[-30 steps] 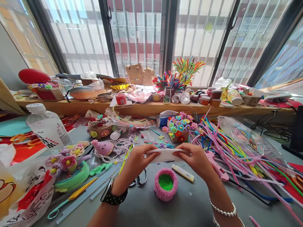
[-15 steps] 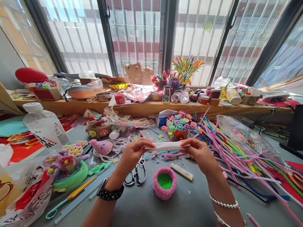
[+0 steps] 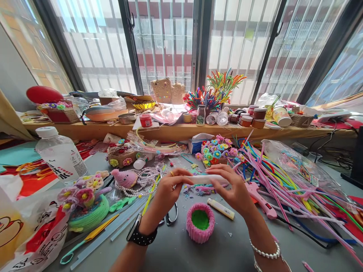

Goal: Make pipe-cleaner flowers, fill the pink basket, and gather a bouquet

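My left hand (image 3: 167, 192) and my right hand (image 3: 234, 189) hold the two ends of a white strip (image 3: 202, 178), now rolled into a narrow tube, above the grey table. Fingers of both hands are curled around it. Just below them stands a small pink woven cup (image 3: 200, 227) with a green inside. Scissors (image 3: 170, 217) lie under my left hand. A cream-coloured stick (image 3: 221, 208) lies right of the cup, near my right wrist.
A heap of coloured pipe cleaners (image 3: 272, 173) and a pink glue gun (image 3: 259, 198) lie to the right. A flower basket (image 3: 214, 153), a pearl string (image 3: 141, 179), a water bottle (image 3: 61, 153) and a green flower pot (image 3: 86, 211) crowd the left and back. The window sill (image 3: 170, 130) is cluttered.
The white strip has been rolled from a flat band into a thin tube, and my fingers have curled closer around it. The view shifted slightly.
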Action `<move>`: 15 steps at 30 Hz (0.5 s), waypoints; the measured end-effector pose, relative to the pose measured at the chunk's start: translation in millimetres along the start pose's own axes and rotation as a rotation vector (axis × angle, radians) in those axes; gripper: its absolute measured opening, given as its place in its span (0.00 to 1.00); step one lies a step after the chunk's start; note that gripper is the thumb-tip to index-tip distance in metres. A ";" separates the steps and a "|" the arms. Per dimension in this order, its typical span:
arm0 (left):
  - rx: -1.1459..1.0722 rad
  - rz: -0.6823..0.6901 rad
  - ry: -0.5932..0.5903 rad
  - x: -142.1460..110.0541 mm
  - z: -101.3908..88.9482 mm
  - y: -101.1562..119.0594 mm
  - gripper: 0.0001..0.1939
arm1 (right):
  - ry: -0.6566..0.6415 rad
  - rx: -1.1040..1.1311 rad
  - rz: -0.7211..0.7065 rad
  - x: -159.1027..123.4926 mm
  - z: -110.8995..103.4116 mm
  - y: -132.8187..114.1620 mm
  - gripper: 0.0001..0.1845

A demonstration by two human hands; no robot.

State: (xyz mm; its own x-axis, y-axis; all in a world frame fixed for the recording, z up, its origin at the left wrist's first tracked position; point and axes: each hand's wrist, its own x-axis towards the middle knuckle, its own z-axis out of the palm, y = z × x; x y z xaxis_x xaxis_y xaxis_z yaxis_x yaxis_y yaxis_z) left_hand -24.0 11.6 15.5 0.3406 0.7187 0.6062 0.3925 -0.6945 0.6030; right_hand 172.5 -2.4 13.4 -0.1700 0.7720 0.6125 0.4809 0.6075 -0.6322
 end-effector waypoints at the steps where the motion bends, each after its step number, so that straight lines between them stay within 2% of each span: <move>1: 0.005 0.028 -0.018 -0.7 2.2 0.3 0.15 | -0.052 -0.053 -0.024 0.2 5.3 -1.3 0.11; 4: 0.031 0.088 -0.065 -2.0 5.6 3.1 0.15 | -0.143 -0.158 -0.013 0.2 18.9 -0.1 0.09; 6: 0.084 0.106 -0.080 -2.9 6.0 6.7 0.16 | -0.151 -0.203 0.006 -0.1 23.3 3.1 0.09; 10: 0.278 0.137 -0.103 -5.2 9.2 13.0 0.16 | -0.126 -0.225 0.014 -0.7 24.0 6.5 0.07; 15: 0.431 0.100 -0.117 -7.7 15.2 8.5 0.12 | -0.183 -0.213 0.047 -1.0 22.0 4.8 0.08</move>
State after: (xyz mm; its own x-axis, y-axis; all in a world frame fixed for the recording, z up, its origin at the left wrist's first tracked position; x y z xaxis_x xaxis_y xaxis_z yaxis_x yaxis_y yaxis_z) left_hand -10.3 0.7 8.1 0.4797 0.6649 0.5725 0.6641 -0.7015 0.2584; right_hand 156.0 3.8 -0.6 -0.2864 0.8309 0.4771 0.6588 0.5323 -0.5316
